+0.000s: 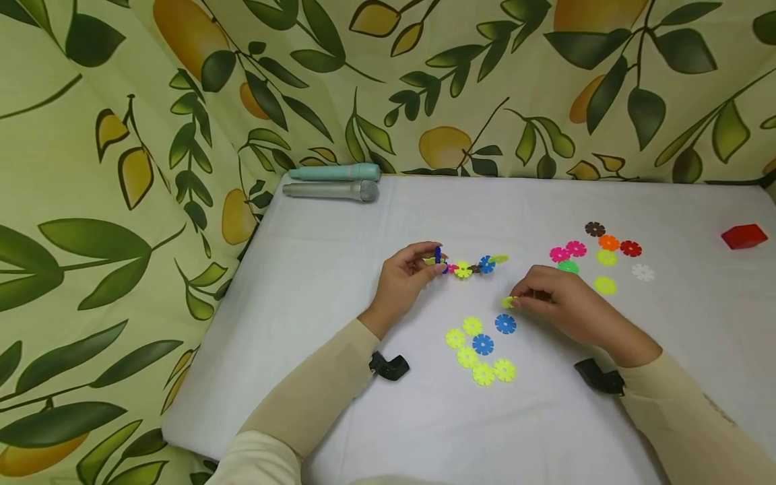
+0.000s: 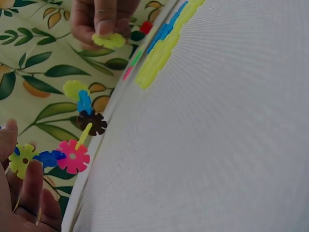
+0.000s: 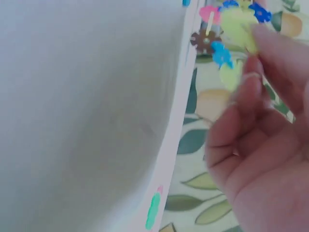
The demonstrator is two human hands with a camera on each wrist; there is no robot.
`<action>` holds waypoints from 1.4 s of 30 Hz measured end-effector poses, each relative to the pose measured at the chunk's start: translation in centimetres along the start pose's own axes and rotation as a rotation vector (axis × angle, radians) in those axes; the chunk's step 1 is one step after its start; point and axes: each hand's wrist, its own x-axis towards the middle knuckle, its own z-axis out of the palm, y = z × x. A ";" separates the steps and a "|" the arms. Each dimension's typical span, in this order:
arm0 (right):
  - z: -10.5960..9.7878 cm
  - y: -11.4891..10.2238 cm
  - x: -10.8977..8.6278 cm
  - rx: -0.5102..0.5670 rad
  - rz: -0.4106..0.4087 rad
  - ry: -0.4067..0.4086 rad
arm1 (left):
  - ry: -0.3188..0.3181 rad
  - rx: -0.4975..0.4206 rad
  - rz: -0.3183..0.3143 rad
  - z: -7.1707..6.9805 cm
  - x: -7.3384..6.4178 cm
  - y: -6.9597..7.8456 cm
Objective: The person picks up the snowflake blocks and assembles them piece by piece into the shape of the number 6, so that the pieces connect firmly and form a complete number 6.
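My left hand (image 1: 405, 277) pinches one end of a chain of notched plastic discs (image 1: 463, 270). The chain runs rightward from the fingertips, with blue, yellow, pink and brown discs slotted together. In the left wrist view its pink disc (image 2: 73, 156) and brown disc (image 2: 92, 123) show clearly, and a yellow disc (image 2: 75, 89) ends it. Between thumb and fingers, my right hand (image 1: 564, 303) holds a single yellow disc (image 1: 508, 302), apart from the chain. That same yellow disc (image 3: 238, 29) looks large in the right wrist view, overlapping the chain behind it.
Loose yellow and blue discs (image 1: 483, 345) lie on the white table (image 1: 291, 283) below the hands. Farther right lie mixed discs (image 1: 609, 242), a white disc (image 1: 642, 272) and a red block (image 1: 744, 236). A silver microphone (image 1: 330, 191) and a teal microphone (image 1: 335, 172) lie at the back left.
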 end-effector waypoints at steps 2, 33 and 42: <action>0.1 -0.6 0.6 0.004 0.004 0.031 | 0.003 0.007 -0.001 0.0 0.0 0.0; 0.1 -5.8 9.5 -0.039 -0.070 0.039 | -0.021 0.041 0.075 -0.2 -0.1 -0.2; 0.7 -6.2 10.0 -0.062 -0.110 0.049 | -0.027 0.076 0.083 -0.2 -0.1 0.0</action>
